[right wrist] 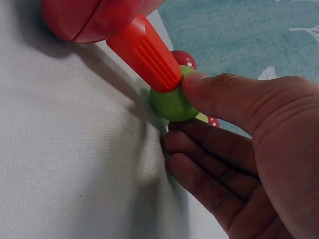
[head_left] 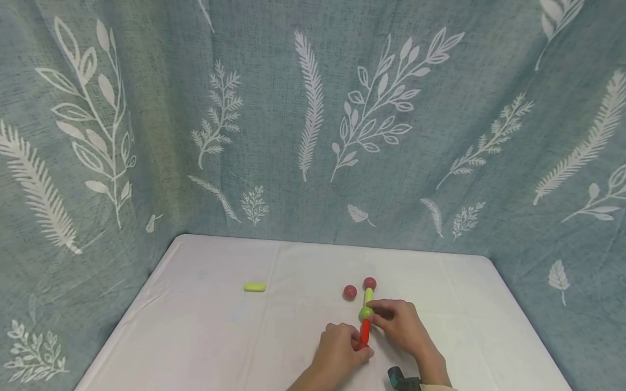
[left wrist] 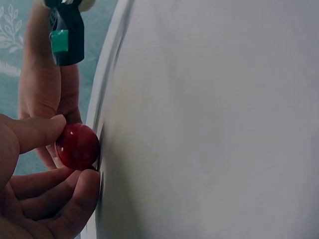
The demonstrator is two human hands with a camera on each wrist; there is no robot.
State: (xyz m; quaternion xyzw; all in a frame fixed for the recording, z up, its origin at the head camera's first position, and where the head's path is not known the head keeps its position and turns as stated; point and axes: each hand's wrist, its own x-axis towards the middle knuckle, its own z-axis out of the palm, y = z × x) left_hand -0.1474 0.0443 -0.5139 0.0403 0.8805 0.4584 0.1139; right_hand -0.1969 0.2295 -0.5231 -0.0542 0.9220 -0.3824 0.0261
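The left hand (head_left: 337, 350) pinches a red ball (left wrist: 78, 147) thumb-to-fingers. At its two o'clock, the right hand (head_left: 402, 325) pinches a green ball (right wrist: 172, 105).

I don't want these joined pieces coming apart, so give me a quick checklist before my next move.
1. Left hand has hold of the near red ball: ok, pinched between thumb and fingers.
2. Right hand has hold of the green ball: ok, thumb on it.
3. Red rod meets both of those balls: ok.
4. Red rod is pushed fully home at each end: cannot tell, the depth inside is hidden.
5. Loose red ball is apart from the chain: ok, beside its far end.
6. Loose yellow-green rod is close to the hands: not ok, it lies well off to the left.
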